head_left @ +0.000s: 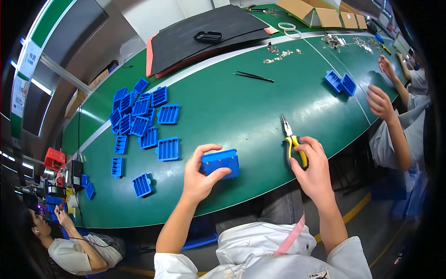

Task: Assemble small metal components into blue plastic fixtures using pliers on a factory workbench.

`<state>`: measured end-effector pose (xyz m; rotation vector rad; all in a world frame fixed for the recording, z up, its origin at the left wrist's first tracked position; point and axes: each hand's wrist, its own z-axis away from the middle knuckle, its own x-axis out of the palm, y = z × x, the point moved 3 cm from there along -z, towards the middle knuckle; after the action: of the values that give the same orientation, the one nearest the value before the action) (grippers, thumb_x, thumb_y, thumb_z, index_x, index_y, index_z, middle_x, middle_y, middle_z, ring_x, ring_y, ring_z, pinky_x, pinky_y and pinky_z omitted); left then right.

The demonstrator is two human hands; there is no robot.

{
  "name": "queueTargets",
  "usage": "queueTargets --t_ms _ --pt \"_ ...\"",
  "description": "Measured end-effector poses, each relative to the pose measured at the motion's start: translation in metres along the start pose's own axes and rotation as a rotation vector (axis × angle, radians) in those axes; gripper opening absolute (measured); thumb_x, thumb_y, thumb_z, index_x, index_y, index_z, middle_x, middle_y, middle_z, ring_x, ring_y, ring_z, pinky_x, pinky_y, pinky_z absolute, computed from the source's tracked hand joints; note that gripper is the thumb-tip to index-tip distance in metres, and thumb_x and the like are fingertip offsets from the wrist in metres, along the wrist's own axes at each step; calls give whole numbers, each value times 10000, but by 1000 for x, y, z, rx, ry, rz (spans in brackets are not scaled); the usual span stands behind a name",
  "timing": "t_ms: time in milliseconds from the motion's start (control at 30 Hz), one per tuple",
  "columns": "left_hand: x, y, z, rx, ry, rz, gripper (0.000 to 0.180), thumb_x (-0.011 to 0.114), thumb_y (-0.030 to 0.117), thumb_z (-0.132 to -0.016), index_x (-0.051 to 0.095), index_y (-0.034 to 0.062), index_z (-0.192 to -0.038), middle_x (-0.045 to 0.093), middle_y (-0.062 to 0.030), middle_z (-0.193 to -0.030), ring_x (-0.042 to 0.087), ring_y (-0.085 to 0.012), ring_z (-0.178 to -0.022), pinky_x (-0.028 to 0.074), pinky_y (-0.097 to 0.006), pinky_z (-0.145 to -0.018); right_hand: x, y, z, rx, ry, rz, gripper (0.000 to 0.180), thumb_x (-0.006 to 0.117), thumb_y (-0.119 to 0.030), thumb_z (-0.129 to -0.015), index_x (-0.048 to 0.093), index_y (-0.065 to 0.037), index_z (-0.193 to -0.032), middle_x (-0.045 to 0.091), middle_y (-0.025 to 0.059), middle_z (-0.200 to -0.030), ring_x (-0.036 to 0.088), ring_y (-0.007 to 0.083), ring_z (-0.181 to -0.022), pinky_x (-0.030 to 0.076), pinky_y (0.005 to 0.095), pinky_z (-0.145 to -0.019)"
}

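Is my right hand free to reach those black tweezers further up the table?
Probably not yet: the right hand grips yellow-handled pliers. The green table between it and the tweezers is bare, though they look a long stretch away.

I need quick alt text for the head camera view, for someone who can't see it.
A person's left hand grips a blue plastic tray on a green table while the right hand holds yellow-handled pliers, jaws pointing away. More blue trays lie scattered to the left, and black tweezers lie farther back.
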<state>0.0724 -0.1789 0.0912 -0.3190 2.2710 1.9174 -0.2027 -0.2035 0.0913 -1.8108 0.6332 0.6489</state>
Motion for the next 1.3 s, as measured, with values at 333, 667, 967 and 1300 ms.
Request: queueTargets --t_ms 333,667,967,1300 --pt "54 29 65 -697 -153 739 463 354 282 -992 511 -70 -1249 590 -184 -1207 589 -259 -1122 472 -369 -962 9 -49 31 -654 -204 -448 491 779 -65 -612 703 -175 -1085 552 86 -1296 478 353 -1215 452 431 -975" --pt "67 9 114 62 -9 -70 352 749 14 -689 665 -23 -1029 653 -183 -1102 611 -350 -1083 482 -433 -931 34 -18 69 -194 -302 -910 264 802 -118 -695 704 5 -907 688 104 -924 620 275 -907 498 358 -783" --pt "93 -50 148 -413 234 218 252 707 -107 -743 683 -53 -988 670 -147 -1075 639 -224 -1024 518 -318 -876 88 11 114 403 -419 -1393 497 758 61 -731 552 -4 -1179 598 93 -1150 580 194 -1075 441 342 -953" --pt "94 -84 169 -469 321 367 419 714 -95 -772 584 -64 -1169 624 -123 -1126 623 -206 -1018 530 -316 -823 120 16 110 354 -484 -1314 585 848 -337 -706 610 -26 -1139 604 48 -1143 583 172 -1051 464 331 -891"
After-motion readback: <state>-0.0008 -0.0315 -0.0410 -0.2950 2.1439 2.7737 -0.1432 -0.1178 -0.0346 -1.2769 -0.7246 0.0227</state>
